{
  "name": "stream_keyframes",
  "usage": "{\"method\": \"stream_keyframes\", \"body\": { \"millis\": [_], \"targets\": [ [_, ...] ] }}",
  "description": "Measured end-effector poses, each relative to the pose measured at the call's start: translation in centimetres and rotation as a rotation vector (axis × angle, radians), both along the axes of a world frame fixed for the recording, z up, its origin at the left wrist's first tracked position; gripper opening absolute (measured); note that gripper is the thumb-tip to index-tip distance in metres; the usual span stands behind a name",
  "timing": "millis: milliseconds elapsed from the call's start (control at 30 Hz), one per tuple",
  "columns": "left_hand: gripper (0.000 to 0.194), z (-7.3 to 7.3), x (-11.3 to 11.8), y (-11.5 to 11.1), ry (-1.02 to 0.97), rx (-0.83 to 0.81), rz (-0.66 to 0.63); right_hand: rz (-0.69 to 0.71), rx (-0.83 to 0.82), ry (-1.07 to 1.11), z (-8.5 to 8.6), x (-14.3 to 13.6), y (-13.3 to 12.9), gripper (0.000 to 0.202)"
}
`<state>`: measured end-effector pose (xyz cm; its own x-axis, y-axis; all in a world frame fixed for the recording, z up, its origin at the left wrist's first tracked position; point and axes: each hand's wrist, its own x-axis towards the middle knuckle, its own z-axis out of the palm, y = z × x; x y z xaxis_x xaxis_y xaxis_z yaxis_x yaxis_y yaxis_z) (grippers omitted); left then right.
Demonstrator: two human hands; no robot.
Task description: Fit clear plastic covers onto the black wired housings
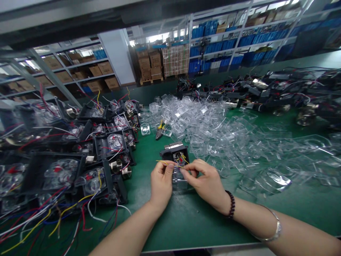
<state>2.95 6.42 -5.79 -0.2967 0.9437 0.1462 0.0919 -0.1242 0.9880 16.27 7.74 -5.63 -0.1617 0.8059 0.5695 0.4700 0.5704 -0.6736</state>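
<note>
In front of me on the green table stands a small black housing (167, 154) with a metal fitting (173, 145) at its far end and a red part (181, 159) inside. A yellow wire (161, 161) runs across its near side. My left hand (163, 179) pinches this wire between thumb and finger. My right hand (204, 179) has its fingertips pressed together on the wires just to the right, over the housing's near part. A clear plastic piece (180, 184) lies partly hidden under both hands.
Many wired black housings (109, 142) crowd the left side. Clear plastic covers (202, 121) heap up beyond and to the right. Yellow-handled pliers (160, 130) lie past the housing. More wired units (263, 89) fill the far right. Shelves (234, 46) stand behind.
</note>
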Motion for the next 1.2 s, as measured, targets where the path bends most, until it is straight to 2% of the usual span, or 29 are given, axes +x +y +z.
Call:
{"method": "stream_keyframes", "body": {
  "millis": [167, 367, 500, 700, 867, 1033, 1200],
  "targets": [
    [0.033, -0.2, 0.2, 0.0, -0.096, -0.04, -0.005, 0.023, -0.078, 0.068, -0.1, 0.0, 0.0, 0.014],
    [0.039, -0.1, 0.1, 0.4, -0.347, -0.123, 0.028, 0.02, -0.12, 0.189, 0.0, -0.1, 0.1, 0.013],
    [0.044, 0.2, 0.0, 0.6, -0.531, -0.218, 0.047, 0.093, -0.123, 0.246, 0.0, 0.0, -0.3, 0.012],
    [0.05, 0.5, 0.2, 0.5, -0.695, -0.338, -0.028, 0.217, 0.087, -0.005, 0.2, 0.3, -0.2, 0.008],
    [0.045, 0.7, 0.4, 0.1, -0.667, -0.296, -0.043, 0.17, 0.137, -0.111, 0.3, 0.4, 0.2, 0.01],
    [0.04, 1.1, 0.6, -0.6, -0.526, -0.186, -0.084, 0.099, 0.129, -0.06, 0.1, 0.5, 0.6, 0.013],
    [0.029, 1.4, 0.5, -0.6, -0.454, -0.168, -0.062, 0.063, 0.134, -0.019, 0.0, 0.5, 0.6, 0.01]
  ]
}}
